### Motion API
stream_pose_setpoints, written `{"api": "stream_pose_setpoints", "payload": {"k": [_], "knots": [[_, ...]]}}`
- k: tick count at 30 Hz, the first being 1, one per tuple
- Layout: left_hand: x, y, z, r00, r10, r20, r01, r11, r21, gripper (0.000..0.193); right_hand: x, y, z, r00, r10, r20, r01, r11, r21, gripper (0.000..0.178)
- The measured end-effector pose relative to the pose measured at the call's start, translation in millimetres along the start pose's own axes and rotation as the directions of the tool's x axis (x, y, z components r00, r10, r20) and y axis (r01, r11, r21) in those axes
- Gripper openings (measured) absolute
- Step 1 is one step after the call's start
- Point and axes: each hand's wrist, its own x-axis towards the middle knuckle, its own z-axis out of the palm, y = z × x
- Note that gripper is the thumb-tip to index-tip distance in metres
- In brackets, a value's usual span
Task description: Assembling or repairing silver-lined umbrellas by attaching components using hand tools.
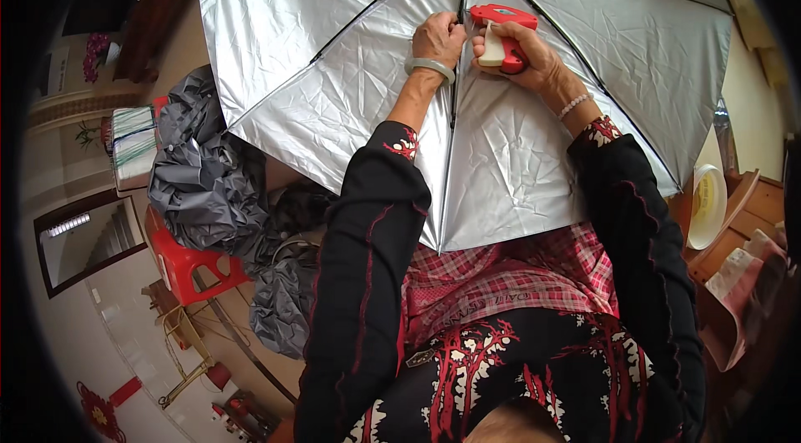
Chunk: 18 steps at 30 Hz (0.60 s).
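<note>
An umbrella (pixel 309 67) with a silver underside and black ribs lies spread over my lap, inner side up. My left hand (pixel 438 41) is closed, its fingertips pinching the middle rib (pixel 453 105) where it crosses the silver cloth. Just right of it, my right hand (pixel 526 59) grips a red tagging gun (pixel 505 16) with a cream trigger. The gun's nose points left, close to the rib and my left fingertips. Its very tip is too small to make out.
Crumpled dark grey cloth (pixel 200 168) is heaped to the left, by a red plastic stool (pixel 196 264). On the right stand a white tub (pixel 707 205) and wooden furniture (pixel 751 213). A pink checked cloth (pixel 517 272) covers my lap.
</note>
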Motion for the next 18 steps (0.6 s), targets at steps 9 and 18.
{"api": "stream_pose_setpoints", "payload": {"k": [9, 18], "knots": [[-1.8, -0.2, 0.5, 1.000, -0.018, -0.022, 0.018, 1.000, -0.014, 0.020, 3.4, -1.7, -3.4, 0.995, 0.042, 0.095, -0.037, 0.998, -0.054, 0.023], [-1.1, 2.9, -0.5, 0.994, -0.084, 0.066, 0.089, 0.993, -0.076, 0.022, 9.0, -10.7, -1.2, 0.991, 0.075, 0.110, -0.060, 0.990, -0.131, 0.023]]}}
